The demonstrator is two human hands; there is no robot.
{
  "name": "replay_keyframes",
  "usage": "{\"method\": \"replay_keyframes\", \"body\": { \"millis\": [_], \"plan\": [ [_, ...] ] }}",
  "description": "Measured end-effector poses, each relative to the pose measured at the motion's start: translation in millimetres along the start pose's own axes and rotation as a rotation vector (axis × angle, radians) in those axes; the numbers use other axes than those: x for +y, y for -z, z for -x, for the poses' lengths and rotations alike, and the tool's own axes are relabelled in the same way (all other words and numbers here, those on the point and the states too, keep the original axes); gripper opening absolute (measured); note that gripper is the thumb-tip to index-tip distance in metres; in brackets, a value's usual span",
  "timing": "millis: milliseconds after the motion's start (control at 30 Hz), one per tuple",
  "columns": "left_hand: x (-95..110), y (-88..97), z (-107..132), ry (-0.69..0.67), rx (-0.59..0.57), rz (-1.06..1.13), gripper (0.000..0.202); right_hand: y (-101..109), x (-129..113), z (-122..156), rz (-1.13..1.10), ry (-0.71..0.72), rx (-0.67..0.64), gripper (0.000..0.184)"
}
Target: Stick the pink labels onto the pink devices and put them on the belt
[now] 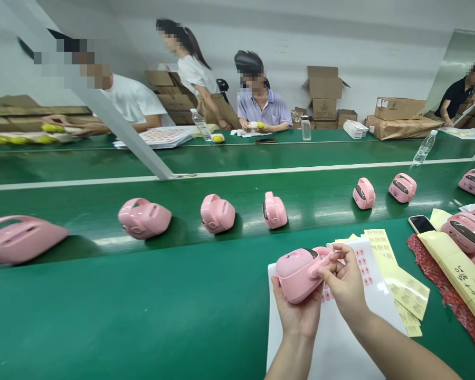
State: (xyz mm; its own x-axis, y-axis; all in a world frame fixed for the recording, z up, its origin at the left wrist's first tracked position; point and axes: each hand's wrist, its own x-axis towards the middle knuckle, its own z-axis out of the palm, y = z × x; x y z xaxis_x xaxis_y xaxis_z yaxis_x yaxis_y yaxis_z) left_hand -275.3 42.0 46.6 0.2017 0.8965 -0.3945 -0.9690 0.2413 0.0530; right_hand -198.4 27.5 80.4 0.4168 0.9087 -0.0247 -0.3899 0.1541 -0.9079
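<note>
The left hand cups a pink device from below, over a white sheet on the green surface; the right hand, fingers curled, pinches a small white label at its handle.

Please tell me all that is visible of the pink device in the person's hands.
The pink device is a rounded, glossy, plastic-looking casing with a loop-shaped handle and a dark patch. It sits tilted, cradled from below by the left hand, while the right hand grips the handle end, above a white label sheet.
</note>
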Motion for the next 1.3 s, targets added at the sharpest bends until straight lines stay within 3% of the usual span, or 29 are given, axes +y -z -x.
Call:
{"method": "replay_keyframes", "body": {
  "millis": [133, 267, 433, 533, 633, 767, 833, 900, 1000, 1133, 1233, 1300],
  "plan": [
    [0.0, -2.4, 2.0, -0.006, -0.015, 0.007, 0.040, -0.4, 3.4, 0.9, 0.006, 0.036, 0.001, 0.042],
    [0.8, -1.0, 2.2, -0.004, -0.012, 0.005, 0.044, -2.2, 12.8, 3.8, 0.099, 0.197, 0.005, 0.035],
    [2.8, 0.9, 4.7, 0.030, 0.007, -0.009, 0.048, 0.7, 22.9, 4.3, 0.455, 0.658, 0.008, 0.029],
    [4.6, -0.1, 7.7, 0.066, 0.049, 0.007, 0.048, 6.5, 24.0, 3.0, 0.669, 0.990, 0.006, 0.038],
    [6.4, -2.8, 9.4, 0.077, 0.052, 0.010, 0.048, 14.9, 20.9, 1.9, 0.805, 1.217, -0.097, 0.051],
    [10.8, -2.9, 6.9, 0.074, 0.020, 0.022, 0.048, 27.4, 11.8, -3.9, 0.946, 1.303, -0.338, 0.056],
    [14.2, -0.6, 4.3, 0.086, -0.035, 0.045, 0.050, 32.1, 6.9, -10.3, 1.022, 1.300, -0.409, 0.057],
    [17.5, 1.7, 2.4, 0.085, -0.093, 0.049, 0.053, 33.4, 3.7, -16.7, 1.043, 1.205, -0.345, 0.057],
    [19.5, 2.4, 2.8, 0.073, -0.085, 0.030, 0.056, 26.3, 5.8, -18.5, 0.933, 0.840, -0.217, 0.057],
    [19.4, 4.0, 7.5, 0.090, -0.078, 0.007, 0.050, 7.5, 20.3, -6.4, 0.686, 0.430, -0.252, 0.066],
    [26.6, 15.4, 10.3, 0.095, -0.212, -0.027, 0.043, 5.3, 31.2, -9.8, 0.486, 0.327, -0.241, 0.050],
    [37.1, 26.9, 10.9, 0.100, -0.300, -0.049, 0.042, 15.8, 36.0, -24.8, 0.468, 0.336, -0.218, 0.045]
  ]
}}
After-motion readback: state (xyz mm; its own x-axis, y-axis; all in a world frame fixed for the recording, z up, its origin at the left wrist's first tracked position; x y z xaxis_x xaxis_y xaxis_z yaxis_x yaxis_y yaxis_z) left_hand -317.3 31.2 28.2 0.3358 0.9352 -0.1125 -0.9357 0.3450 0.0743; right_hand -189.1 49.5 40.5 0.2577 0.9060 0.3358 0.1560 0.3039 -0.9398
